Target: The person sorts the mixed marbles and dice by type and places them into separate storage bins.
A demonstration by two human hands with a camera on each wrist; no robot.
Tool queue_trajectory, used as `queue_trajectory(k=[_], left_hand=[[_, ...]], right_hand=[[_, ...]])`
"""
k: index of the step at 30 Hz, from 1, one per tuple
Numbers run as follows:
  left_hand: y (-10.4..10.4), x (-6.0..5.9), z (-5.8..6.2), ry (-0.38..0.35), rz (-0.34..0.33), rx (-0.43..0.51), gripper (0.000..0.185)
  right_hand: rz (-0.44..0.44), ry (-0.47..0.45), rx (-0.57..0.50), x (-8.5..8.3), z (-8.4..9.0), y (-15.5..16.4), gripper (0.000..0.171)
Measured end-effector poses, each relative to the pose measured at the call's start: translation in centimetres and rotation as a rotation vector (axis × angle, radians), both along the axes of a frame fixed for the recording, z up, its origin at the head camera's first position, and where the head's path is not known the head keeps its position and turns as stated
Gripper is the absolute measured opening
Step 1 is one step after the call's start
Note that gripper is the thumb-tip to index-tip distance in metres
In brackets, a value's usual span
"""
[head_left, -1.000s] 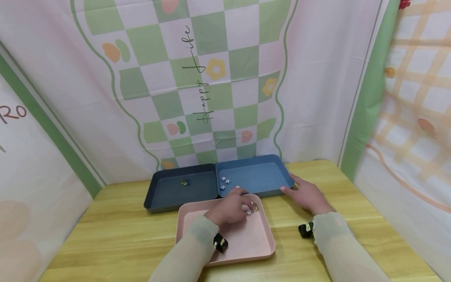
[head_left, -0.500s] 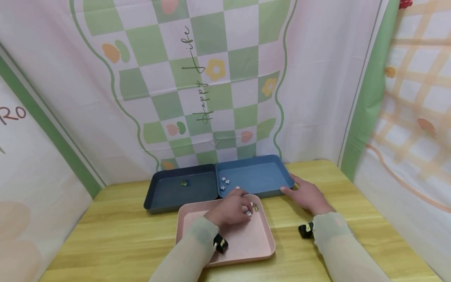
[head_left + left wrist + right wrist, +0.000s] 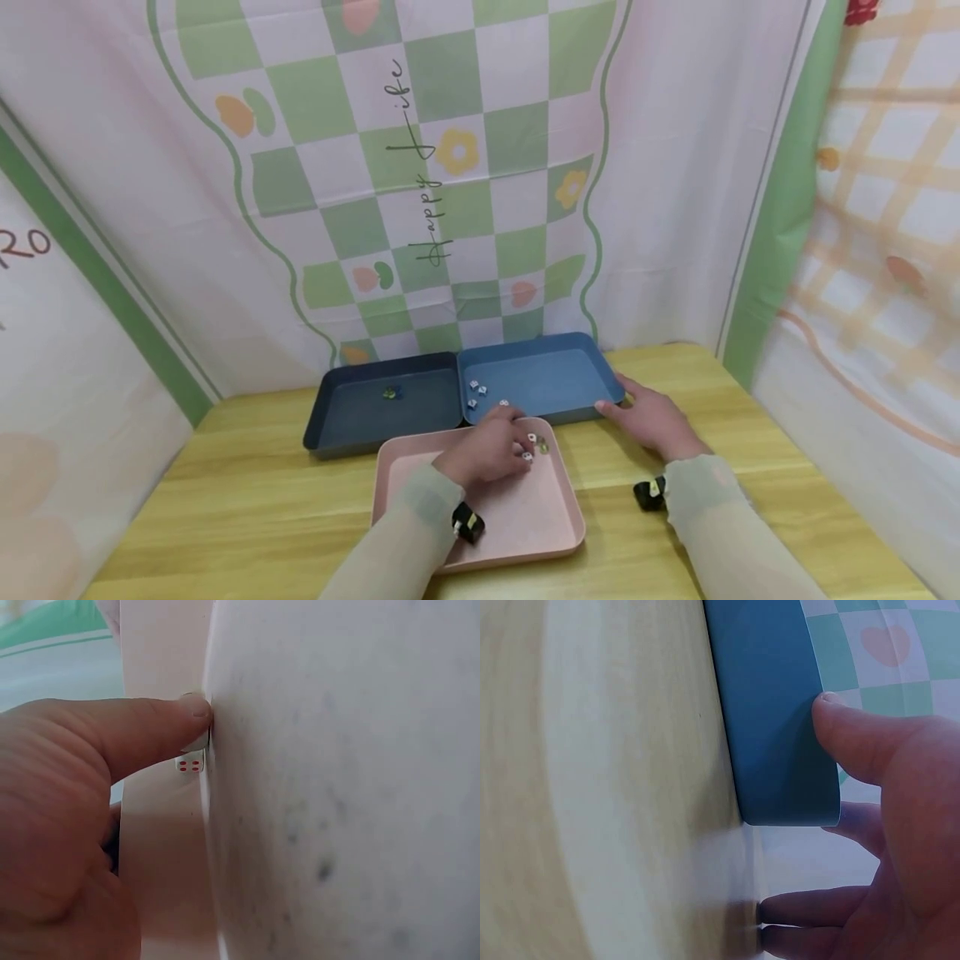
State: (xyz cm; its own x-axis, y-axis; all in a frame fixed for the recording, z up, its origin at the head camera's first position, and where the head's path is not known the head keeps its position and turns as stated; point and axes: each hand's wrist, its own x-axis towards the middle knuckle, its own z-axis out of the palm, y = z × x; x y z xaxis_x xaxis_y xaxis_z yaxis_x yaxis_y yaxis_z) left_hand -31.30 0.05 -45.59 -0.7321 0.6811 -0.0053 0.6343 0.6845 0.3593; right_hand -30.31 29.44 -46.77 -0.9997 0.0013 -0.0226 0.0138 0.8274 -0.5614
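My left hand reaches into the pink tray, fingers bent near its far right corner. Its thumb is on a small white die, which it seems to pinch; the other fingertips are largely hidden. Beside the fingertips lie another white die and a yellowish-green small piece. In the left wrist view, a die with red pips shows just below the thumb. My right hand grips the near right corner of the blue tray, thumb on its rim and a finger behind the corner.
Several white dice lie at the blue tray's left end. To its left, a dark tray holds small green pieces and a bluish one. All three trays stand on a wooden table, with a patterned curtain behind.
The left hand stays almost in place, its fingertips shifting slightly around the dice, so the far die shows more clearly. The right hand keeps its hold. The head view tilts a little.
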Motion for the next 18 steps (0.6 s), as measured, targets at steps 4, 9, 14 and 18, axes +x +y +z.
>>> queue_trajectory(k=[4, 9, 14, 18], left_hand=[[-0.11, -0.15, -0.14, -0.006, -0.023, 0.031, 0.011], [-0.28, -0.41, -0.39, -0.027, -0.057, 0.101, 0.013], [-0.47, -0.55, -0.46, -0.120, -0.035, 0.203, 0.015], [-1.00, -0.80, -0.16, -0.267, 0.056, 0.366, 0.017]], right_hand=[[-0.001, 0.004, -0.002, -0.01, -0.11, -0.04, 0.092], [0.001, 0.004, 0.000, -0.05, -0.12, -0.13, 0.092], [-0.001, 0.002, 0.002, -0.01, -0.06, -0.11, 0.095], [-0.001, -0.001, 0.008, 0.04, 0.03, -0.22, 0.094]])
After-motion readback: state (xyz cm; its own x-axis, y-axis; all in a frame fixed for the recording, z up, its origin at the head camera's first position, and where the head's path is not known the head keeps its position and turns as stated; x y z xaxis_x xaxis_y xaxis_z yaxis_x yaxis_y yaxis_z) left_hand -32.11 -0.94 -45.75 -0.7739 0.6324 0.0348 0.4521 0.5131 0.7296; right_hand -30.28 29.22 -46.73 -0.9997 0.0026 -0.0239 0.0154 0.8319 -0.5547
